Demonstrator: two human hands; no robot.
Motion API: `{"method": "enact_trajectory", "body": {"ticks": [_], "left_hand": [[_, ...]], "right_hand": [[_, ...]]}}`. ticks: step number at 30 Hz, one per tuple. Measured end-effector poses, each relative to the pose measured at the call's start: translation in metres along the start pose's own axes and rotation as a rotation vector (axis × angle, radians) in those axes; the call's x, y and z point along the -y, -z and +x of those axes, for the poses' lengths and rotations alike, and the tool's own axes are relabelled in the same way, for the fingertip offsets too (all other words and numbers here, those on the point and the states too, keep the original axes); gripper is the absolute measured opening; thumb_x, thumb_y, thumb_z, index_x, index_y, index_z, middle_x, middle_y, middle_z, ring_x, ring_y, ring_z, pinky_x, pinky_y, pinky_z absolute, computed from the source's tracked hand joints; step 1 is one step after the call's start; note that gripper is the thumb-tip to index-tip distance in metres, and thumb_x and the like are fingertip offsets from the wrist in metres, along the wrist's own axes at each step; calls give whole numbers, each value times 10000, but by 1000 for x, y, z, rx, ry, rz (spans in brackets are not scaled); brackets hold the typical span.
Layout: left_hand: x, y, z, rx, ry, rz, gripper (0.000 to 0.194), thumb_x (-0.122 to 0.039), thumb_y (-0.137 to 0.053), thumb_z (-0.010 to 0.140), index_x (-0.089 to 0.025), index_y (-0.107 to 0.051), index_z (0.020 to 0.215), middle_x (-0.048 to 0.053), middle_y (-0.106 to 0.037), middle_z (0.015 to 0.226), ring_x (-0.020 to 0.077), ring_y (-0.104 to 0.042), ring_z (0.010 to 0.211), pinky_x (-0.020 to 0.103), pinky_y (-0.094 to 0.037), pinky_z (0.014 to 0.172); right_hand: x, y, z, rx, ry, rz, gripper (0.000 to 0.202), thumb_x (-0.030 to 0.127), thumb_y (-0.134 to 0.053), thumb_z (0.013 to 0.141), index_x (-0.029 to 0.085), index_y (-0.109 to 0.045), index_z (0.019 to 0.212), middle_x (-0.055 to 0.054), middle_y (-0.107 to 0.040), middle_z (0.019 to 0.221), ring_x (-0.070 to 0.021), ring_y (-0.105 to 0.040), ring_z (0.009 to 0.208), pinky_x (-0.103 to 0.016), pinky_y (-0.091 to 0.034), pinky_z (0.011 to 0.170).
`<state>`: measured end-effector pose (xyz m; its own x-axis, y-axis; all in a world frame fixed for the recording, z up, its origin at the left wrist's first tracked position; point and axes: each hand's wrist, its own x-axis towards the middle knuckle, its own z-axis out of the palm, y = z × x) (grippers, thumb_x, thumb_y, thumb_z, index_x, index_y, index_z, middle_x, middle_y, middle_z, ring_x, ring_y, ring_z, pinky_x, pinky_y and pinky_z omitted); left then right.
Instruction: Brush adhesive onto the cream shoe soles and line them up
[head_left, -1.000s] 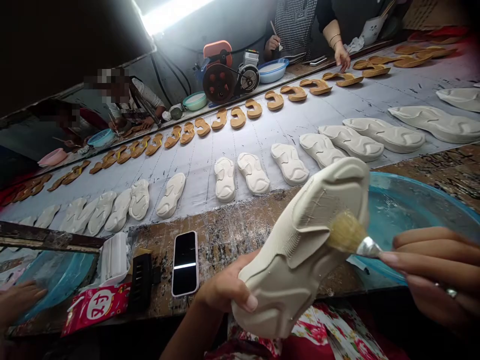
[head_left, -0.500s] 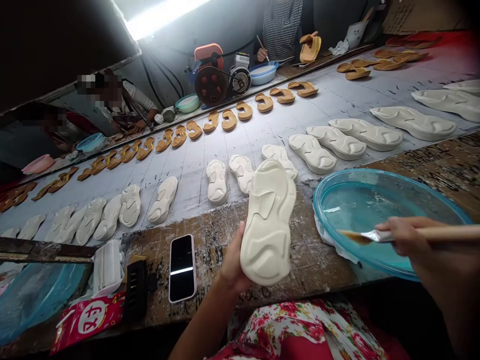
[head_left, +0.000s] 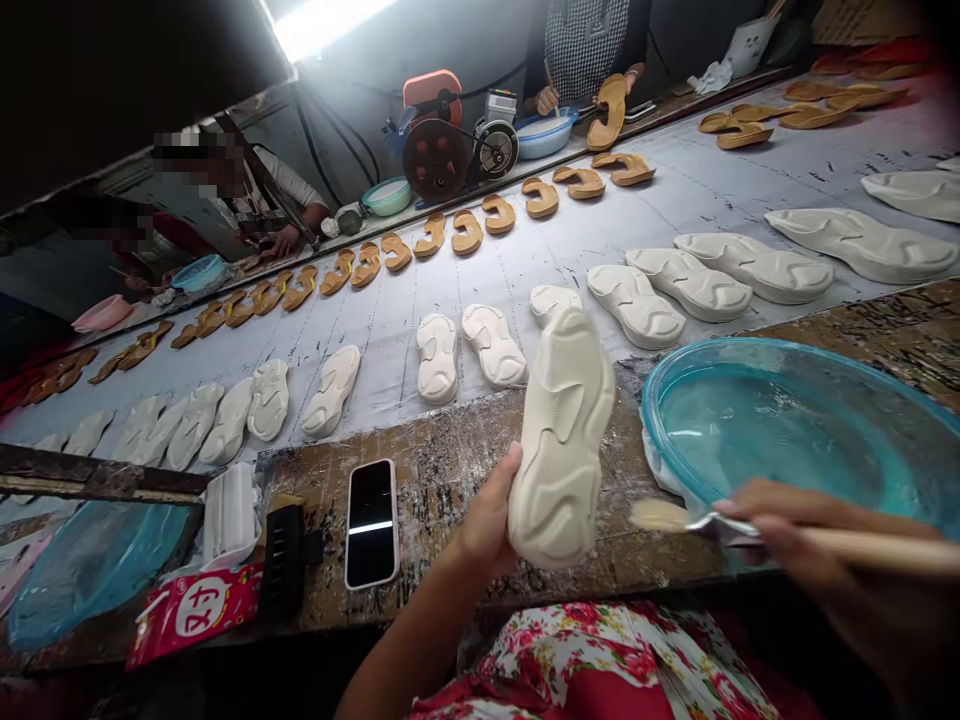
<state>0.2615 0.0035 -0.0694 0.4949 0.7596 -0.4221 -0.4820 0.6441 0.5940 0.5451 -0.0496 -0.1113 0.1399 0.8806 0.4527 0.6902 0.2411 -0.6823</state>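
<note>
Left hand (head_left: 484, 520) grasps a white shoe sole (head_left: 559, 440), thumb along its left edge, other fingers mostly hidden behind. Sole is up off the desk (head_left: 435, 460), roughly upright, molded face toward the camera, toe end up, its top overlapping one more sole in view. Right hand (head_left: 802, 540) is closed around a brush (head_left: 694, 521), fingers near the metal ferrule, slightly blurred. Bristles point left toward the sole, apart from it. Brush is by the near edge of a blue basin (head_left: 654, 440) with liquid inside; can't tell if it touches the rim.

Left of the sole: phone (head_left: 372, 524), screen up, black holder-like item (head_left: 282, 565), white box (head_left: 229, 515), red packet (head_left: 196, 612). More white soles (head_left: 437, 358) sit in a row on the white sheet (head_left: 375, 325), tan sandal pieces (head_left: 466, 232) in another row beyond. Floral cloth (head_left: 570, 650) below the left hand's sole.

Across: a person in a checked apron (head_left: 585, 45) holds up a tan piece (head_left: 607, 112) and a brush, beside a light-blue bowl (head_left: 547, 142). Machine with orange cover (head_left: 435, 95) left of that.
</note>
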Motion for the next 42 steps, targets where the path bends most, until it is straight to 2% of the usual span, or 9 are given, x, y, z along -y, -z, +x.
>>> {"method": "enact_trajectory", "body": {"ticks": [7,10,13,18,22,26,30,37,42], "left_hand": [[-8,-20,-14,103,68,65,560,-537,-541,750,-55,-649,1014,123,-691,902,279,-597,972,354,-412,916],[-10,-21,-18,99,-11,148,542,-521,-571,743,-76,-634,1046,105,-683,933,263,-585,979,331,-400,915],[-11,-21,-19,92,-85,210,509,-498,-562,767,-102,-615,1083,90,-674,953,242,-582,968,313,-392,909],[-8,-23,-16,55,-75,194,516,-526,-479,810,-118,-598,1102,86,-668,915,228,-588,906,310,-401,861],[-13,-30,-17,63,-173,422,467,-493,-452,842,-126,-600,1091,75,-643,966,195,-549,923,266,-372,853],[-18,-40,-22,23,-204,573,452,-477,-406,868,-145,-567,1130,64,-631,962,165,-549,811,265,-398,751],[-14,-43,-19,-120,-224,399,466,-478,-392,875,-182,-512,1215,48,-639,970,180,-563,888,284,-407,818],[-19,-43,-6,-42,36,-84,543,-434,-246,900,-90,-536,1205,115,-680,916,245,-602,935,360,-417,877],[-25,-19,7,152,296,-183,697,-578,-220,849,-62,-531,1201,183,-663,952,262,-628,798,428,-453,772]], "right_hand": [[81,-20,13,63,154,194,253,446,-532,793,234,-672,788,-26,-609,617,-183,-627,637,-269,-515,517],[116,-25,32,118,256,295,123,298,-552,793,247,-651,846,-19,-617,662,-163,-623,648,-265,-530,562],[128,-26,45,175,432,378,197,124,-527,771,233,-605,916,-9,-609,673,-127,-604,629,-233,-526,573],[120,-21,43,299,555,417,220,59,-503,764,181,-558,939,-6,-579,613,-104,-572,572,-187,-501,509],[120,-22,41,158,511,376,224,132,-489,821,192,-535,1031,-26,-591,700,-133,-578,699,-239,-516,579],[130,-25,43,169,619,292,153,97,-490,819,149,-562,944,-13,-584,686,-89,-565,693,-185,-504,643],[133,-24,34,251,708,200,150,97,-465,844,132,-569,946,-15,-600,697,-93,-577,739,-206,-492,756],[112,-18,42,184,725,252,173,38,-470,767,135,-555,882,2,-531,588,-78,-527,592,-176,-499,587],[61,-1,33,246,500,236,185,88,-536,760,200,-580,900,-28,-604,671,-123,-603,652,-199,-501,539]]}}
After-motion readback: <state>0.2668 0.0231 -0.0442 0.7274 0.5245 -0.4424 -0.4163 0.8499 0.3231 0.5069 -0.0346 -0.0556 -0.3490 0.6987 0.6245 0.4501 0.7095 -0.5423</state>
